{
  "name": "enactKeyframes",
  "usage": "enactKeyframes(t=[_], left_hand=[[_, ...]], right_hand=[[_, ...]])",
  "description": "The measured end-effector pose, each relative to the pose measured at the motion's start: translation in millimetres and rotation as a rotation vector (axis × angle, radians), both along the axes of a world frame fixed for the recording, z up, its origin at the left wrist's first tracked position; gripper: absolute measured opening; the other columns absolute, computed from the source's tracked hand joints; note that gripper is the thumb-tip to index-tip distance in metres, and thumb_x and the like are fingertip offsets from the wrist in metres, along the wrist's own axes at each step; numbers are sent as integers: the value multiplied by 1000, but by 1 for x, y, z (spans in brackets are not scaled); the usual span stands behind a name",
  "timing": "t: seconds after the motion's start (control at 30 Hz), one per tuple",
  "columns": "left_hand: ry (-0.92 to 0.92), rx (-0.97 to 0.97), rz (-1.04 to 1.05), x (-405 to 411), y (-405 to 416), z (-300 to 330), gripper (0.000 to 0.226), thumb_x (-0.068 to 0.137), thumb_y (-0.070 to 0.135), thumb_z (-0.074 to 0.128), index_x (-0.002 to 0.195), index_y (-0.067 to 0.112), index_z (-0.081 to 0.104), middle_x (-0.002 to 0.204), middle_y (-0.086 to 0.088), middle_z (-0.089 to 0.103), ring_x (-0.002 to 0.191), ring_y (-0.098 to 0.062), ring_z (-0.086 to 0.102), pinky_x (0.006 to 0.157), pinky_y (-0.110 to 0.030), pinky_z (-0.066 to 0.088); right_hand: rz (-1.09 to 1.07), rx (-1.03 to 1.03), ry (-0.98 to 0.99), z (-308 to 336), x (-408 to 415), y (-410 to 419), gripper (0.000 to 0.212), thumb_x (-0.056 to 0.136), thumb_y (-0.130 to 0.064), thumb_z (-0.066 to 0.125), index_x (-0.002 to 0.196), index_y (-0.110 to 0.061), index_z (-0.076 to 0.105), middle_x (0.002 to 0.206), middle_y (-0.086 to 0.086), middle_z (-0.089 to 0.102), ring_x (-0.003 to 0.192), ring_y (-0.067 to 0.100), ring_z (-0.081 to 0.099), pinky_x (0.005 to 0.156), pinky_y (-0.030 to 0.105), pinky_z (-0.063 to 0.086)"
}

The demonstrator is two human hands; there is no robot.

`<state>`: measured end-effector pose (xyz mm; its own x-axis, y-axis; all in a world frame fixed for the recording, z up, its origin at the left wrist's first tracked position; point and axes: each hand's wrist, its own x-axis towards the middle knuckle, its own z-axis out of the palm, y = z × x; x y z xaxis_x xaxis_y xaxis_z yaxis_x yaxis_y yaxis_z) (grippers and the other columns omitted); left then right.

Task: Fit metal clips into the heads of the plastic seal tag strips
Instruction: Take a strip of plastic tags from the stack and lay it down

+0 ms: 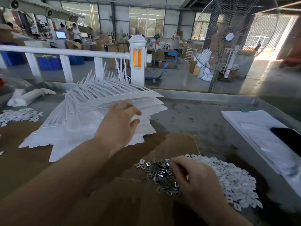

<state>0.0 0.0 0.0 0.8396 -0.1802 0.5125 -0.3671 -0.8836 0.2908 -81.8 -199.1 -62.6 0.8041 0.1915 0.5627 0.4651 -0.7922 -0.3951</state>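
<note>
A fanned stack of white plastic seal tag strips (78, 121) lies across the left and middle of the table, tails pointing away. My left hand (118, 121) hovers over the stack's right side with fingers spread and relaxed, holding nothing. A heap of small grey metal clips (156, 173) sits on the brown cardboard (29, 163) in front of me. My right hand (193, 178) rests on the right side of that heap, its curled fingertips in the clips; whether they hold one is hidden. A pile of small white plastic pieces (234, 180) lies just right of the clips.
White sheets (254, 132) and a dark phone (288, 137) lie at the right. More white pieces (19, 115) and a white roll (27, 97) sit at the far left. A white railing (65, 53) and a large fan (228, 35) stand beyond the raised table edge.
</note>
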Motion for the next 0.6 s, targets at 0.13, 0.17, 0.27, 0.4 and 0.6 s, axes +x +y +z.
enactKeyframes(t=[0.13, 0.17, 0.27, 0.4, 0.6], left_hand=[[-12, 310, 260, 36, 7, 5, 52, 98, 25, 38, 147, 24, 18, 156, -5, 10, 144, -24, 3, 116, -41, 0], [13, 346, 292, 43, 8, 6, 55, 99, 22, 36, 148, 24, 11, 157, -5, 4, 144, -24, -3, 115, -43, -3], [87, 399, 389, 56, 15, 5, 64, 96, 9, 37, 148, 23, 3, 157, -5, -1, 144, -23, -6, 114, -47, -6], [134, 333, 462, 65, 21, 8, 59, 89, -2, 39, 144, 19, 27, 150, -5, 30, 139, -23, 26, 115, -42, 6], [90, 227, 496, 59, 22, 19, 77, 78, -16, 41, 138, 32, 38, 126, -7, 58, 108, -29, 58, 84, -36, 48]], right_hand=[[-11, 13, 27, 7, 2, 6, 15, 82, -25, 54, 74, -20, 65, 59, -10, 60, 50, 1, 46, 52, 10, 36], [-4, 19, 17, 7, 3, 7, 13, 82, -24, 56, 73, -20, 65, 59, -11, 60, 50, 0, 44, 53, 6, 35], [1, 22, 44, 10, 3, 8, 11, 83, -23, 59, 75, -21, 66, 61, -13, 61, 49, -4, 42, 56, 1, 33], [27, 43, 79, 9, 3, 6, 10, 86, -22, 62, 77, -21, 67, 61, -18, 57, 51, -9, 45, 59, 2, 34], [17, 78, 112, 9, 3, -1, 12, 87, -26, 59, 79, -23, 67, 62, -17, 58, 54, -3, 48, 53, 9, 35]])
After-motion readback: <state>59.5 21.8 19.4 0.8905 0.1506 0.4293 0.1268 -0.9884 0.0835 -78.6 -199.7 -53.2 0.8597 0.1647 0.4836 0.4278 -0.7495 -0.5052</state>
